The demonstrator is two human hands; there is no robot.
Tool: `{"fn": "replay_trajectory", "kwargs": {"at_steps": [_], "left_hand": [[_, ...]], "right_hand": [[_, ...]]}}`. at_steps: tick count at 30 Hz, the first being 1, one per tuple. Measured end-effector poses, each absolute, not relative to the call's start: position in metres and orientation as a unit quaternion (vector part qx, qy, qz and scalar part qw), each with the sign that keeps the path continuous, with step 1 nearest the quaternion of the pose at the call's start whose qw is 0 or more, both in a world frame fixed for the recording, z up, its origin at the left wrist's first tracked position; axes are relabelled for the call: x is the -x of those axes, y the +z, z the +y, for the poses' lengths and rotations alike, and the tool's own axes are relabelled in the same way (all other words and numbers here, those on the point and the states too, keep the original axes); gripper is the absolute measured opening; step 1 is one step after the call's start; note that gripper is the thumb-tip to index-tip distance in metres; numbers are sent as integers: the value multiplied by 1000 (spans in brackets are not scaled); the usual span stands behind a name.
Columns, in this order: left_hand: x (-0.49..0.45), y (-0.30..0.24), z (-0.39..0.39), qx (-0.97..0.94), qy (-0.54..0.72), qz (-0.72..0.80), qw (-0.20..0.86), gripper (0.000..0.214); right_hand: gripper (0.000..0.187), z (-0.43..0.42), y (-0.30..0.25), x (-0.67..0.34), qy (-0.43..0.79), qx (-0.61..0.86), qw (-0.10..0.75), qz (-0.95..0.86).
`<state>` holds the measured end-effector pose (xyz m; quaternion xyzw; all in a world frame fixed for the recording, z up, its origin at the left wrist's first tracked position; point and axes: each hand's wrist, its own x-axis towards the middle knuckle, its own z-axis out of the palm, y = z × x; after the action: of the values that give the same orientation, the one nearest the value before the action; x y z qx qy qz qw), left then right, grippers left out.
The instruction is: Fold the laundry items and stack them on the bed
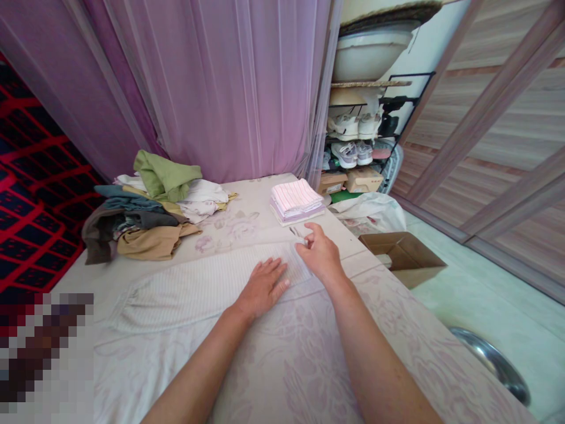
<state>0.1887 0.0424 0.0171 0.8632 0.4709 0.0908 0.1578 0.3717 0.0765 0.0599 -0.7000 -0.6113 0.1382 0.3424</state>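
Note:
Pale, finely striped trousers lie lengthwise across the bed, doubled into a long strip with a gathered elastic end at the left. My left hand rests flat on them, fingers spread, near their right part. At the right end, my right hand pinches the fabric edge between thumb and fingers; a small bit of cloth sticks up there. Just beyond that hand sits a neat stack of folded clothes, a pink-striped piece on top with lilac and cream ones below.
A loose heap of clothes, green, white, grey and tan, lies at the back left of the flowered bedsheet. Purple curtains hang behind. Right of the bed are a shoe rack, an open cardboard box and a metal basin.

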Motion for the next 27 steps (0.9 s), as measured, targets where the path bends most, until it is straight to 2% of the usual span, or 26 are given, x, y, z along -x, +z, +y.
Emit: {"fn": "replay_trajectory", "kwargs": {"at_steps": [5, 9, 16, 21, 27], "left_hand": [[-140, 20, 30, -832, 151, 519, 125, 47], [-112, 16, 20, -756, 250, 573, 196, 53], [-114, 16, 37, -728, 261, 584, 247, 54], [-120, 17, 40, -738, 248, 582, 233, 46], [-138, 24, 28, -688, 273, 645, 189, 26]], "right_hand": [[42, 53, 52, -307, 74, 621, 281, -728], [34, 39, 33, -278, 40, 564, 236, -790], [19, 36, 34, -276, 95, 531, 239, -808], [32, 56, 40, -310, 70, 560, 249, -787], [46, 73, 30, -345, 116, 562, 140, -807]]}}
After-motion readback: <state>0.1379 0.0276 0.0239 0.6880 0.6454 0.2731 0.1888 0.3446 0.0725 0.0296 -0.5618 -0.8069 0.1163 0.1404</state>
